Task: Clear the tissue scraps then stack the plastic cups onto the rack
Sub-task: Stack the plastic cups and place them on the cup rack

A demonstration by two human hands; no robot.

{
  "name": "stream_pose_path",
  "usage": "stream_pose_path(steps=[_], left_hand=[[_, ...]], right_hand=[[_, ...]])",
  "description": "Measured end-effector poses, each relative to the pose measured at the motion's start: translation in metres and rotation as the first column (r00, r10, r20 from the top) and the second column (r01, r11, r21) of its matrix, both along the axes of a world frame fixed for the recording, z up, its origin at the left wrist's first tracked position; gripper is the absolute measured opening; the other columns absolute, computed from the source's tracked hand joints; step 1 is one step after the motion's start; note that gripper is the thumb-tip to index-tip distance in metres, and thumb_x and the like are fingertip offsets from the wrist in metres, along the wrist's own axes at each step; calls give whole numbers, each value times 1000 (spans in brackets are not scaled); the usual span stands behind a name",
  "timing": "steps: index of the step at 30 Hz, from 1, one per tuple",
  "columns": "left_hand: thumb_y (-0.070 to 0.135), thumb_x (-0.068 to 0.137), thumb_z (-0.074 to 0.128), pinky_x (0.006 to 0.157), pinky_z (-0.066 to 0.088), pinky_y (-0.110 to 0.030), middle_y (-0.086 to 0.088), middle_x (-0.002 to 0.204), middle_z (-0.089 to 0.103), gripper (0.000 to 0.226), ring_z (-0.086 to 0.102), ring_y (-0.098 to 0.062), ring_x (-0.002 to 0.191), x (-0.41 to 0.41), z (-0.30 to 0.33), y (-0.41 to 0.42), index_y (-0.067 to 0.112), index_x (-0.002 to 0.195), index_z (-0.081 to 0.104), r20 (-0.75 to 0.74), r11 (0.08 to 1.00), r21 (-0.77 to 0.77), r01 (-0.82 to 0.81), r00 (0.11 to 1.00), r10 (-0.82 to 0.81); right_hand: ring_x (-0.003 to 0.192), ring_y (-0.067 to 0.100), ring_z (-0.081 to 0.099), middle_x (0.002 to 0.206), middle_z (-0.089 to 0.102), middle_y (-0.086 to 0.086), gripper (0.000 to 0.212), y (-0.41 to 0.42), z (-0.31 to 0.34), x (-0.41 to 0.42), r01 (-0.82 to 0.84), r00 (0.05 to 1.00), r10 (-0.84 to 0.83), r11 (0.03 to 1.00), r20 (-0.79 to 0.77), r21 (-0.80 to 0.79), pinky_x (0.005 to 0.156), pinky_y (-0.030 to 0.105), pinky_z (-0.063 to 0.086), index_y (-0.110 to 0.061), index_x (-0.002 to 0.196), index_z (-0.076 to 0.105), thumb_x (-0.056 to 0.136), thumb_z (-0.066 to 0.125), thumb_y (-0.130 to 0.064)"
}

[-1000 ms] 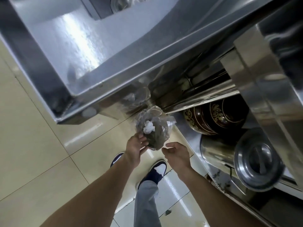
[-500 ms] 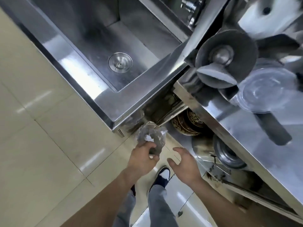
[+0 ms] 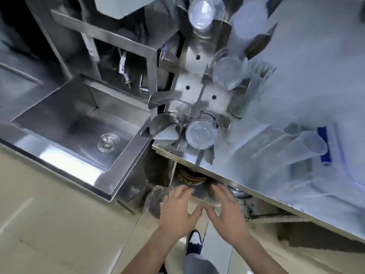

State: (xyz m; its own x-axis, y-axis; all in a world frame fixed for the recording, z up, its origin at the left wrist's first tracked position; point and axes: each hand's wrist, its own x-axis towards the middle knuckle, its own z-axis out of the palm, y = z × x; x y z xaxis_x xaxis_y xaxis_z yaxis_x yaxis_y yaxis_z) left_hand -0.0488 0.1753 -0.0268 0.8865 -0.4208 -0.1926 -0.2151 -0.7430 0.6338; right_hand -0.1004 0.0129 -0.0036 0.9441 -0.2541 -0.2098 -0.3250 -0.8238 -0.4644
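A view from above, blurred by motion, of a stainless steel counter [image 3: 276, 135] with a person's two bare hands low in front of its near edge. The left hand [image 3: 177, 212] has its fingers spread and lies against a clear plastic bag [image 3: 154, 202] with dark contents, down by the floor below the counter's corner; whether it grips the bag I cannot tell. The right hand [image 3: 227, 212] is empty, fingers spread flat, just beside the left hand and below the counter edge. On the counter's left end stands a metal rack [image 3: 197, 91] with clear plastic cups [image 3: 200, 133] set upside down on it. More clear cups [image 3: 302, 147] lie on their sides further right on the counter. A steel sink [image 3: 79, 123] adjoins the counter's left side. No tissue scraps can be made out in the blur.
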Motion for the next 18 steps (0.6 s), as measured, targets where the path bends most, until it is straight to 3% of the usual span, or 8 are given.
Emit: stream_pose_path(steps=[9, 14, 18], left_hand=[[61, 83, 55, 104, 44, -34, 14, 131, 55, 56, 49, -8, 127, 5, 57, -56, 30, 128, 61, 170, 984, -141, 107, 982, -82], [60, 82, 56, 109, 38, -29, 17, 134, 50, 60, 44, -3, 128, 5, 79, -90, 28, 133, 57, 88, 964, -239, 116, 991, -98], [52, 84, 65, 102, 38, -20, 21, 134, 47, 56, 47, -1, 123, 10, 91, -117, 31, 134, 53, 4, 954, -296, 56, 998, -57]], right_hand=[[141, 17, 36, 150, 43, -3, 60, -37, 55, -26, 237, 950, -243, 970, 198, 56, 114, 38, 33, -24, 142, 46, 88, 61, -46], [130, -4, 33, 148, 45, -6, 58, -64, 71, -34, 304, 909, -323, 946, 264, 110, 105, 19, 28, -23, 141, 48, 88, 66, -41], [137, 3, 34, 149, 42, -8, 59, -90, 81, -31, 344, 877, -388, 919, 282, 193, 112, 27, 33, -25, 142, 46, 89, 65, -40]])
